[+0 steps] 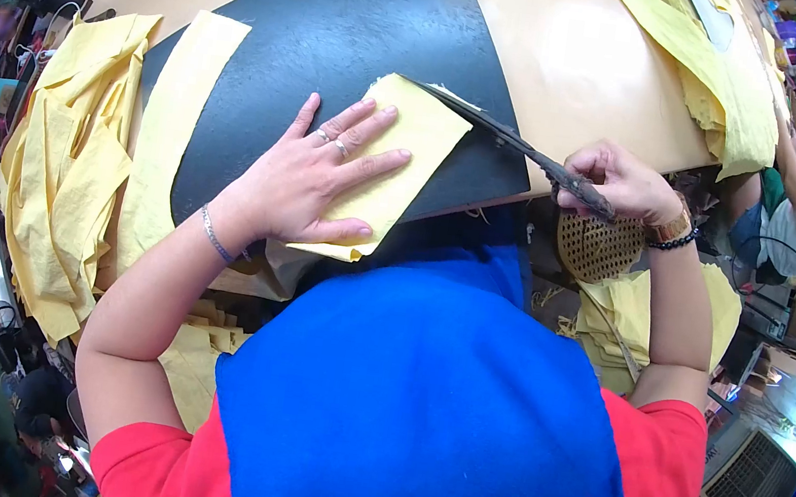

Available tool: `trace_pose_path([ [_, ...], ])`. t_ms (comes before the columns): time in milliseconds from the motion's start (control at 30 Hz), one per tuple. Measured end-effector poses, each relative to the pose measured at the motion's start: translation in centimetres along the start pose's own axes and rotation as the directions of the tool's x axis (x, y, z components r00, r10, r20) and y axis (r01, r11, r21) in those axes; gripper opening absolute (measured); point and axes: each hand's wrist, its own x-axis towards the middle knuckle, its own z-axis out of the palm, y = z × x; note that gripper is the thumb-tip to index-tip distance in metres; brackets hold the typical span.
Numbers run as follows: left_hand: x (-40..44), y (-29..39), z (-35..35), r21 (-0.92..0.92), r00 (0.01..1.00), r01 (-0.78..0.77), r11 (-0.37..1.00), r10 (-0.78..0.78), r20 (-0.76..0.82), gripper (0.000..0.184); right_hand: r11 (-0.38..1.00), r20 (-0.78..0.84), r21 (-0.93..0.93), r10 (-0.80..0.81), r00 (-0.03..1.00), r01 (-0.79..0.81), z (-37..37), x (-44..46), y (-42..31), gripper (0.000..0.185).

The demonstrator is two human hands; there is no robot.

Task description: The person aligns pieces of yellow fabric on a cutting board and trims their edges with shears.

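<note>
One left hand point(309, 181) splayed flat on yellow cloth point(424, 137), right hand point(615, 178) (curled closed) around dark scissors point(522, 146).

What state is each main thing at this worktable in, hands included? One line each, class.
Yellow cloth piece: spread flat, partly covered.
Scissors: held, blade opening unclear.
Left hand: spread, palm down.
Right hand: closed around the scissors.
Black mat: flat, partly covered.
Yellow cloth pile: layered, creased.
Tan tabletop: partly covered.

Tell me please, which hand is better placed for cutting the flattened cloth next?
Probably the right hand: it grips the scissors, which reach along the far edge of the yellow cloth. The left hand lies spread on that cloth.
</note>
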Motion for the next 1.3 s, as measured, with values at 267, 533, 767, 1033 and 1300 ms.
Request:
trace_pose_path([
  [267, 0.0, 0.0, -0.1, -0.006, 1.0, -0.005, 1.0, 0.005, 0.0, 0.075, 0.997, 0.013, 0.059, -0.056, 0.998, 0.055, 0.2, 0.8, -0.2, 0.022],
  [533, 0.1, 0.1, -0.1, -0.024, 1.0, -0.003, 1.0, 0.004, 0.003, 0.075, 0.989, 0.019, -0.016, -0.144, 0.989, 0.144, -0.7, 2.0, -0.1, 0.022],
  [767, 2.4, -1.9, -0.5, 0.045, 0.996, 0.077, 0.996, -0.075, -0.049, 0.078, 0.896, -0.427, 0.315, -0.161, 0.89, 0.313, -0.2, 0.3, 4.9, 0.02],
  [1033, 16.5, -11.6, -1.7, 0.202, 0.953, 0.204, 0.958, -0.147, -0.265, 0.068, 0.383, -0.767, 0.423, -0.332, 0.549, 0.822, 8.5, 6.6, 1.8, 0.024],
  [1300, 4.9, -4.4, -7.1, -0.152, 0.743, 0.465, 0.872, -0.478, -0.468, 0.058, 0.598, -0.606, 0.352, -0.441, 0.662, 0.72, 8.3, 9.0, -0.1, 0.017],
])
